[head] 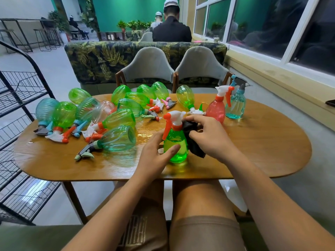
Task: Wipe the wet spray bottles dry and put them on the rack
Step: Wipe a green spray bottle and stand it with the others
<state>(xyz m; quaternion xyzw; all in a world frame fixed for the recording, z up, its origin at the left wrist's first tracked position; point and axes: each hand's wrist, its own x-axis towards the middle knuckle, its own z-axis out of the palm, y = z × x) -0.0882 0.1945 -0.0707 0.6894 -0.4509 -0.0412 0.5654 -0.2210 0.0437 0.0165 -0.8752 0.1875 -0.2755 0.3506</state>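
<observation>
1 green bottle (pixel 176 142) stands upright on the table (pixel 253 142), near the front middle. The left hand (pixel 154 156) holds its left side, thumb across the front, fingers loosely curled. The right hand (pixel 208 134) pinches a black cloth (pixel 194 142) against its right side. A red bottle (pixel 215 109) and a blue bottle (pixel 235 105) stand behind; many bottles (pixel 119 122) lie left, near the rack (pixel 21 98).

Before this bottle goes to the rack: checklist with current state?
1. Is the green bottle upright, with the left hand gripping it: ok.
2. Is the black cloth in the right hand, against the bottle: ok.
3. Bottle wiped dry: cannot tell.
4. Is the table dry near the bottle: not ok, a water film shines there.
5. Does the rack have room: ok, visible shelves bear no bottles.
</observation>
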